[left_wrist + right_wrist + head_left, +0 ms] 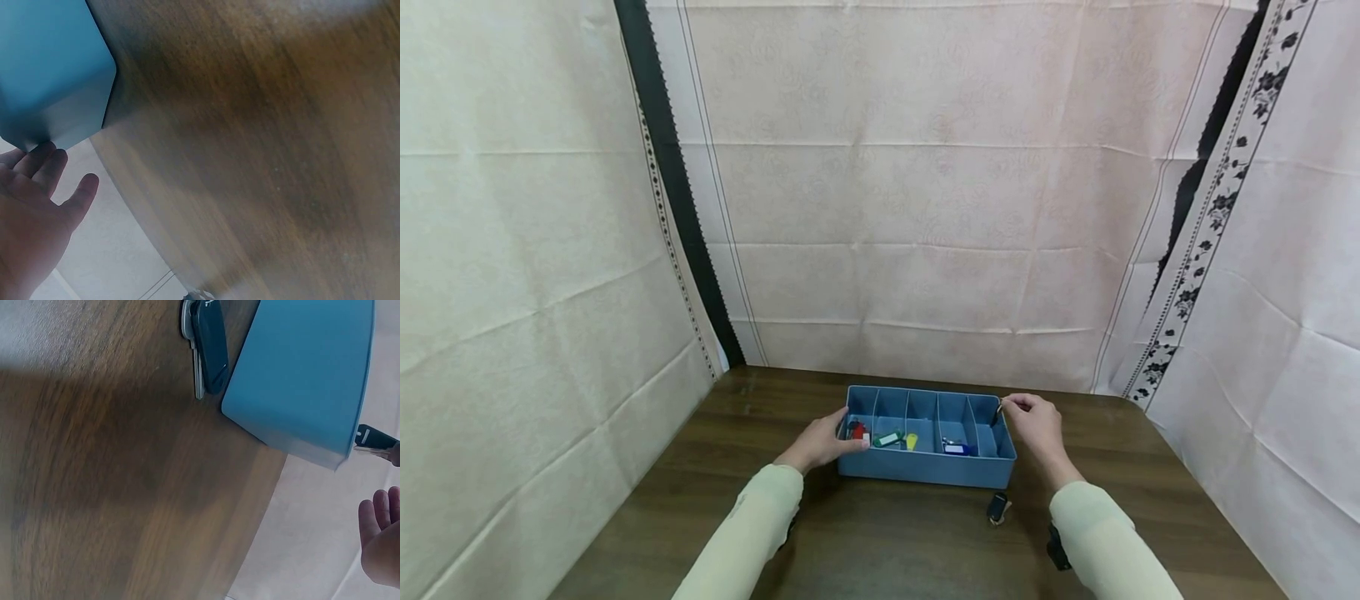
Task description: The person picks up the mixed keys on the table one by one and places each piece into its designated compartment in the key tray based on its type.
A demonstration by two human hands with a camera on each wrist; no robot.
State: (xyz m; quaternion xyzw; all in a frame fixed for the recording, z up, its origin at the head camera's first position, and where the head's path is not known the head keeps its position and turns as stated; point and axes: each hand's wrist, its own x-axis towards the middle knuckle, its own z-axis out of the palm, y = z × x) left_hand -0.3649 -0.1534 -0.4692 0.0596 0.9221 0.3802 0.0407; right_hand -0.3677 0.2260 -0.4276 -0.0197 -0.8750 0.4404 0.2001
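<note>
A blue divided box [925,468] stands on the table. At its left end, my left hand [822,442] holds the box, thumb over the rim and fingers against the end wall. My right hand [1036,423] pinches a key with a black tag [371,438] at the rim of the rightmost compartment. Another key with a black tag [997,507] lies on the table in front of the box's right end. Inside the box are a red tag [857,431], a green tag [889,438], a yellow tag [912,442] and a blue tag [958,449], in separate compartments.
The brown wooden table [887,542] reaches back to a hanging pale cloth [887,208]. More patterned cloth [1285,292] hangs along the right, and a plain-looking sheet [535,250] along the left.
</note>
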